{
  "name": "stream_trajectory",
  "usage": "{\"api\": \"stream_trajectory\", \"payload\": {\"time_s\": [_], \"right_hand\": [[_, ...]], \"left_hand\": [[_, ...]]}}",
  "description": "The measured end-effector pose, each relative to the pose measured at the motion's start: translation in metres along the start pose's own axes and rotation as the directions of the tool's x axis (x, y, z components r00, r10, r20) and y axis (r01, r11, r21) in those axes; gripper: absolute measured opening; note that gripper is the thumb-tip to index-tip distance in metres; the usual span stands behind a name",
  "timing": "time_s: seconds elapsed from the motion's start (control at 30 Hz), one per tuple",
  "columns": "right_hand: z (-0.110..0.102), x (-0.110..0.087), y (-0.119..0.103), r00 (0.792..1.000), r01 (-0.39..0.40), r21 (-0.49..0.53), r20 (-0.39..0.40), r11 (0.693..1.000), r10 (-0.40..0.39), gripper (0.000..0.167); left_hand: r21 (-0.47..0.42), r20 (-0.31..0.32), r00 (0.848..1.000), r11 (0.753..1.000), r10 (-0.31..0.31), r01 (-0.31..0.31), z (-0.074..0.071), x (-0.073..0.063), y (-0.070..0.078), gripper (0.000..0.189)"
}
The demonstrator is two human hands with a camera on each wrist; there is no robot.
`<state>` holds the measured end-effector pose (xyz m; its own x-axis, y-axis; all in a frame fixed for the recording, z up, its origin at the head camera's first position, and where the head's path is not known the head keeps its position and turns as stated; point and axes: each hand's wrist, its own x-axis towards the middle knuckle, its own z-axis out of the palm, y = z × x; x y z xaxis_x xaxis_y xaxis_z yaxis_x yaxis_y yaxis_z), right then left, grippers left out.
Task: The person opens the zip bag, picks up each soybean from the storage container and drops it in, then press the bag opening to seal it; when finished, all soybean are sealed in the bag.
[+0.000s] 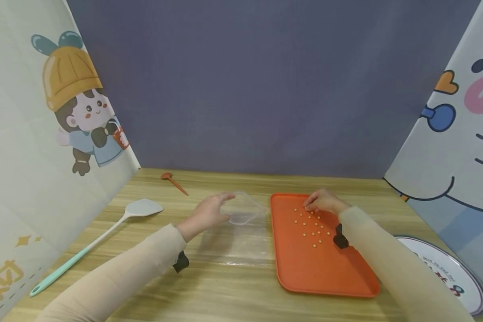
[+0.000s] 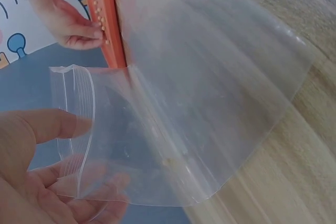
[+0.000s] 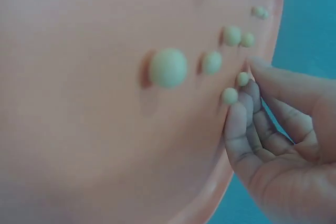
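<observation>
My left hand (image 1: 209, 213) holds the mouth of a clear zip-lock bag (image 1: 241, 243) apart. In the left wrist view the thumb (image 2: 73, 125) is at the zip edge and the other fingers show through the plastic. Round pale soybeans (image 3: 168, 67) lie scattered on the orange tray (image 1: 326, 273). Over the tray's far part, my right hand (image 1: 326, 201) reaches down to the beans. In the right wrist view its thumb and fingertips close around one small soybean (image 3: 242, 78), and another bean (image 3: 229, 96) lies beside the fingers.
On the left lies a white spatula (image 1: 142, 207) with a mint-green handle end. A small brown spoon (image 1: 174, 181) rests at the back. Right of the tray is a white round plate (image 1: 434, 257), partly behind the right sleeve. Printed side walls and a dark back wall enclose the table.
</observation>
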<state>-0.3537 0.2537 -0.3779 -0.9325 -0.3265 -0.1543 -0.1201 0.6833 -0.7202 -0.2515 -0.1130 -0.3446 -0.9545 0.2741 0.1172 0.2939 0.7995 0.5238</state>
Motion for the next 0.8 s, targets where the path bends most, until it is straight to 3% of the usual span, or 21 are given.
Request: {"api": "stream_trajectory", "payload": {"time_s": [0.4,0.53,0.8], "right_hand": [[0.002,-0.007,-0.028,0.998,-0.004,0.099,-0.06,0.995,0.01,0.037],[0.012,-0.013,-0.051,0.998,0.049,0.133,-0.052,0.99,-0.042,0.042],[0.043,-0.019,-0.105,0.979,0.203,0.184,-0.047,0.962,-0.197,0.029]], "left_hand": [[0.005,0.023,0.999,0.999,-0.039,0.039,-0.002,0.001,0.003,0.071],[0.019,0.031,0.999,0.999,-0.044,0.043,-0.003,0.001,0.006,0.071],[0.029,0.044,0.999,0.999,-0.028,0.027,-0.003,0.002,0.01,0.071]]}}
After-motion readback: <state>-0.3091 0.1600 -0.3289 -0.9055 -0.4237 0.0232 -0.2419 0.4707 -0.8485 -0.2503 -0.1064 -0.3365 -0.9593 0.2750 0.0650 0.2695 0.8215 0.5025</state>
